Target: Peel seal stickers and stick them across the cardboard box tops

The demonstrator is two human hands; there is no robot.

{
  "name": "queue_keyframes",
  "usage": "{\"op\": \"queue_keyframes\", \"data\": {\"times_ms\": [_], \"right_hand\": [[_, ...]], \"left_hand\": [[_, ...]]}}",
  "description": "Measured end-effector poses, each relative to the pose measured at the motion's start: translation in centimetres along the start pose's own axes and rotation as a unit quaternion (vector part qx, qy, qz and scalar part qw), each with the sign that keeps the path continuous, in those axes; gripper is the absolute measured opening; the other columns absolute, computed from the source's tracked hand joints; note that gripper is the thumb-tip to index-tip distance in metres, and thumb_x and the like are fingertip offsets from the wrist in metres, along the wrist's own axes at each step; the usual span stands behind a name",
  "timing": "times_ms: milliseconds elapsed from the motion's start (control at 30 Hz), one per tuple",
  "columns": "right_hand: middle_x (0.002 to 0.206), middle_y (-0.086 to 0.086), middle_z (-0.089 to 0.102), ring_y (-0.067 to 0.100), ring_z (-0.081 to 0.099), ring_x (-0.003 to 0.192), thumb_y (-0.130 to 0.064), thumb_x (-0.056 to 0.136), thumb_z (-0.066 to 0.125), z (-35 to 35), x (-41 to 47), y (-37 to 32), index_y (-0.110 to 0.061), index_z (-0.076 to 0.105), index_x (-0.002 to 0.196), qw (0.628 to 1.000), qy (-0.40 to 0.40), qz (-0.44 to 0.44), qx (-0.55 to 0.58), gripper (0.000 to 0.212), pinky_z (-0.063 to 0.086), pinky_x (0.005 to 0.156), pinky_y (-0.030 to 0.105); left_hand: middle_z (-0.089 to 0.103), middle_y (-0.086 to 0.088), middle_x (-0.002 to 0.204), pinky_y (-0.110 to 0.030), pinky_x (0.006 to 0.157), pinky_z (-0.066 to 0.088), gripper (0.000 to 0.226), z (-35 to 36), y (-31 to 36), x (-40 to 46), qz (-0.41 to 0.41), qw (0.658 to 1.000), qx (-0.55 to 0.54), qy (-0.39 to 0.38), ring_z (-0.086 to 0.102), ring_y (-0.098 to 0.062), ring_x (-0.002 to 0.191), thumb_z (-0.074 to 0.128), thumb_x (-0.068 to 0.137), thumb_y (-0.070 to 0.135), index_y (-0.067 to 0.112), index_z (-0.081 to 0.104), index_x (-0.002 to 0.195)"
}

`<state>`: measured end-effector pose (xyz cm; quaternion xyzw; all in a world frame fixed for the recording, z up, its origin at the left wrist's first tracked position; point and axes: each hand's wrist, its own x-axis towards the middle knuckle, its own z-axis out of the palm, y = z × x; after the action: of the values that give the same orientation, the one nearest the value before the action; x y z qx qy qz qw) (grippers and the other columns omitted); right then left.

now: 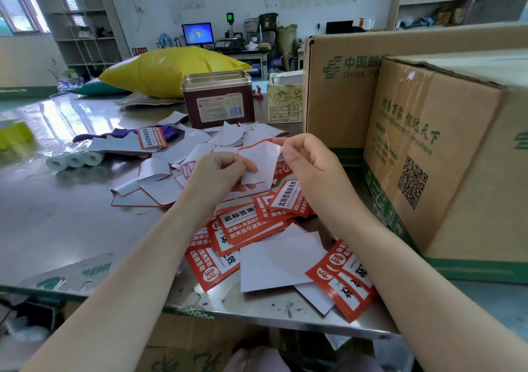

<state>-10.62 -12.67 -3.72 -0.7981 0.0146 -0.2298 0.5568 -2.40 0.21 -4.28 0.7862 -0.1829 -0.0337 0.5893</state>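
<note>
Head view: above a steel surface (63,223), the left hand (220,171) and right hand (308,160) both pinch a seal sticker (258,166), white side up. Taped cardboard boxes (434,154) stand right; an open lidless tin (218,99), contents hidden, stands behind scattered stickers (245,229).

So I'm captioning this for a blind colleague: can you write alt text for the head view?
Two bare hands hold a seal sticker above a steel table; the left hand grips its lower part while the right hand pinches its top edge. Red stickers and white backing papers litter the table beside cardboard boxes.
</note>
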Motion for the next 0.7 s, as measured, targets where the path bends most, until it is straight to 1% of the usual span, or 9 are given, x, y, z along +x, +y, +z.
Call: {"op": "queue_keyframes", "data": {"times_ms": [100, 167, 300, 333, 433, 467, 500, 600, 700], "right_hand": [[0.124, -0.005, 0.055, 0.016, 0.06, 0.104, -0.033, 0.097, 0.039, -0.07, -0.09, -0.19, -0.026, 0.049, 0.1, 1.0, -0.003, -0.001, 0.006, 0.013, 0.054, 0.084, 0.034], [0.133, -0.008, 0.05, 0.011, 0.057, 0.107, -0.032, 0.097, 0.039, -0.14, -0.17, -0.39, -0.026, 0.049, 0.093, 1.0, -0.006, -0.012, 0.005, 0.012, 0.054, 0.083, 0.03], [0.135, -0.011, 0.049, 0.002, 0.052, 0.104, -0.03, 0.097, 0.038, -0.37, -0.28, -0.66, -0.026, 0.051, 0.092, 0.999, -0.024, -0.012, 0.018, 0.014, 0.048, 0.067, 0.004], [0.132, -0.011, 0.052, 0.003, 0.055, 0.103, -0.03, 0.098, 0.038, -0.38, -0.3, -0.69, -0.028, 0.05, 0.092, 0.999, -0.033, -0.006, 0.028, 0.014, 0.05, 0.068, 0.007], [0.123, -0.007, 0.06, 0.013, 0.063, 0.101, -0.033, 0.098, 0.037, -0.12, -0.27, -0.48, -0.031, 0.049, 0.091, 0.997, -0.062, 0.018, 0.03, 0.014, 0.056, 0.08, 0.031], [0.118, -0.005, 0.062, 0.014, 0.064, 0.098, -0.034, 0.098, 0.036, -0.09, -0.24, -0.4, -0.031, 0.049, 0.092, 0.998, -0.066, 0.02, 0.017, 0.015, 0.056, 0.08, 0.033], [0.111, -0.003, 0.064, 0.012, 0.065, 0.094, -0.035, 0.098, 0.035, -0.13, -0.23, -0.34, -0.03, 0.049, 0.091, 0.998, -0.062, 0.019, 0.007, 0.016, 0.057, 0.077, 0.029], [0.094, -0.007, 0.063, -0.002, 0.062, 0.08, -0.034, 0.098, 0.034, -0.37, -0.16, -0.23, -0.021, 0.054, 0.093, 0.999, -0.035, 0.008, -0.006, 0.024, 0.048, 0.059, 0.005], [0.092, -0.013, 0.06, -0.005, 0.058, 0.082, -0.035, 0.098, 0.033, -0.34, -0.03, -0.13, -0.012, 0.057, 0.099, 1.0, -0.018, 0.009, -0.017, 0.033, 0.043, 0.055, -0.001]], "left_hand": [[0.066, -0.003, 0.081, -0.033, 0.073, 0.054, 0.031, -0.16, -0.23, 0.29, -0.024, 0.999, -0.005, 0.026, 0.063, -0.021, 0.071, 0.053, 0.086, 0.007, 0.017, 0.068, 0.061], [0.06, -0.013, 0.074, -0.032, 0.064, 0.049, 0.029, -0.4, -0.37, 0.44, -0.037, 0.998, -0.016, 0.041, 0.056, -0.024, 0.067, 0.054, 0.081, 0.006, 0.012, 0.061, 0.054], [0.056, -0.02, 0.073, -0.028, 0.054, 0.039, 0.029, -0.55, -0.56, 0.37, -0.048, 0.997, -0.006, 0.064, 0.05, -0.026, 0.068, 0.048, 0.078, 0.003, 0.011, 0.05, 0.05], [0.057, -0.021, 0.074, -0.028, 0.053, 0.039, 0.032, -0.48, -0.54, 0.33, -0.049, 0.997, 0.001, 0.063, 0.051, -0.027, 0.069, 0.048, 0.078, 0.003, 0.012, 0.051, 0.047], [0.059, -0.022, 0.077, -0.027, 0.051, 0.039, 0.049, -0.36, -0.46, 0.31, -0.044, 0.996, 0.018, 0.075, 0.055, -0.028, 0.069, 0.046, 0.078, 0.003, 0.019, 0.051, 0.032], [0.06, -0.023, 0.078, -0.027, 0.051, 0.039, 0.05, -0.35, -0.4, 0.29, -0.042, 0.996, 0.021, 0.079, 0.056, -0.027, 0.068, 0.046, 0.079, 0.003, 0.019, 0.051, 0.032], [0.061, -0.023, 0.078, -0.026, 0.05, 0.039, 0.048, -0.35, -0.35, 0.27, -0.041, 0.996, 0.022, 0.081, 0.057, -0.023, 0.064, 0.046, 0.08, 0.003, 0.018, 0.051, 0.035], [0.058, -0.011, 0.062, -0.024, 0.047, 0.036, 0.036, -0.35, -0.44, 0.4, -0.041, 0.996, 0.02, 0.083, 0.049, -0.013, 0.05, 0.044, 0.082, 0.002, 0.011, 0.052, 0.048], [0.057, -0.007, 0.064, -0.025, 0.051, 0.034, 0.034, -0.48, -0.73, 0.77, -0.039, 0.994, 0.019, 0.099, 0.046, -0.015, 0.057, 0.045, 0.082, 0.002, 0.01, 0.058, 0.051]]}}
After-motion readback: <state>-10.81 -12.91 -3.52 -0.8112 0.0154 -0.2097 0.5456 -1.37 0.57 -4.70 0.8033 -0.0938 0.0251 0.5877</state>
